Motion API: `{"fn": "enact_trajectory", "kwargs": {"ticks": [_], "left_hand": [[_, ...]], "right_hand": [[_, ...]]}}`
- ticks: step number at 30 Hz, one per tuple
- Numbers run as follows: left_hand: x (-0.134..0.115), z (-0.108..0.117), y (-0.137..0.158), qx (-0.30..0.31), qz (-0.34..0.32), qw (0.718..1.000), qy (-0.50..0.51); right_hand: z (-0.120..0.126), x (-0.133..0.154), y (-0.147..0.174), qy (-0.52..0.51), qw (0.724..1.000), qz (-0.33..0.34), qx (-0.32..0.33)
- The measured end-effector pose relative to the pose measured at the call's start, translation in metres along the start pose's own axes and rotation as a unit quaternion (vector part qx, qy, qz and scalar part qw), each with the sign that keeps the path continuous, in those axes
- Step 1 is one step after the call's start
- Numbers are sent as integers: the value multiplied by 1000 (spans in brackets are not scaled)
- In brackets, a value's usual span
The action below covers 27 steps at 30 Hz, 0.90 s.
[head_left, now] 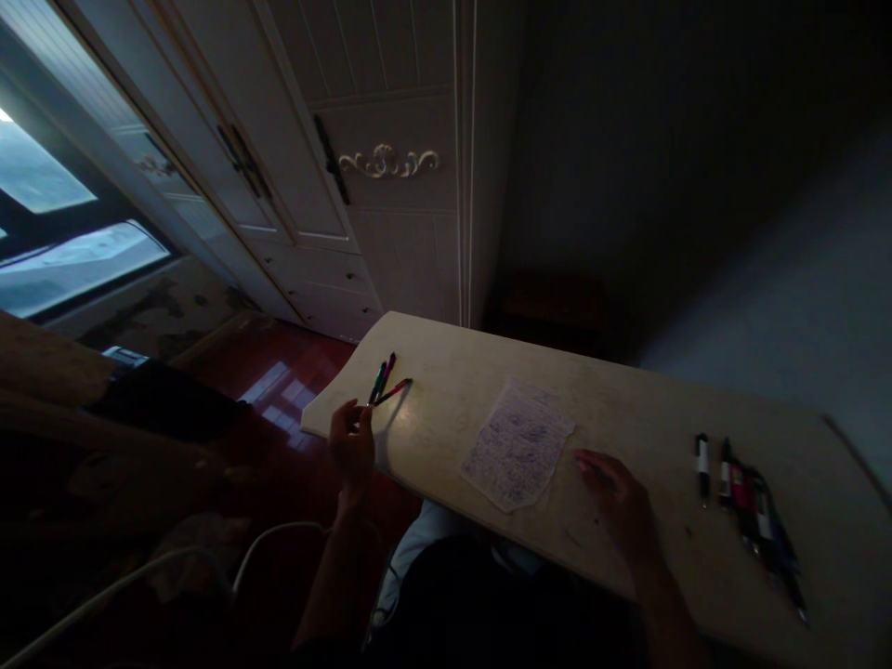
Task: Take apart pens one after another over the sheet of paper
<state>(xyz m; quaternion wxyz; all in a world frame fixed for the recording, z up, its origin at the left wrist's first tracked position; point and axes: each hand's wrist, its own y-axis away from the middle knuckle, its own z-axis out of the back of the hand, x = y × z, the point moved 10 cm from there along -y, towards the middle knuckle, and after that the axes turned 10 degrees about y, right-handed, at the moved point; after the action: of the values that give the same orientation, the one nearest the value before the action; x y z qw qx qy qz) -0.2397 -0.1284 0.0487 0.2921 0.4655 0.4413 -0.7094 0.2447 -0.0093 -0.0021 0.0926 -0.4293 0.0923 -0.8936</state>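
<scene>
My left hand [353,448] is over the left end of the table, thumb and fingers closed on the near end of a red and black pen [394,391]. Just beyond it lie a green pen [377,381] and a purple pen [388,367], side by side. My right hand [619,502] hovers or rests above the tabletop, fingers loosely stretched, with nothing visible in it. Between the hands is a pale sheet [519,444] covered in purple marks; whether it is paper or cloth I cannot tell. The right fingertips are close to its right edge, apart from it.
On the right of the cream table [446,372], a white and black pen [702,469] lies beside a group of several pens and markers [749,511]. A wardrobe [404,251] stands behind. A white cable [279,527] runs at lower left. The room is dim.
</scene>
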Motion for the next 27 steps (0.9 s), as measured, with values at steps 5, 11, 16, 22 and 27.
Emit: {"fn": "enact_trajectory", "kwargs": {"ticks": [5,11,16,22,27], "left_hand": [[22,-4,1,-51,178,950,251],[14,-47,21,-32,259,890,373],[-17,-120,69,136,308,848,409],[-57,-191,121,307,290,833,357],[-100,-229,152,422,239,810,331]], "right_hand": [[1,3,0,13,1000,13,-14],[-2,3,0,11,1000,18,-9],[2,11,1,-4,1000,16,-14],[4,33,3,-9,997,80,5],[-6,46,2,36,988,143,37]]}}
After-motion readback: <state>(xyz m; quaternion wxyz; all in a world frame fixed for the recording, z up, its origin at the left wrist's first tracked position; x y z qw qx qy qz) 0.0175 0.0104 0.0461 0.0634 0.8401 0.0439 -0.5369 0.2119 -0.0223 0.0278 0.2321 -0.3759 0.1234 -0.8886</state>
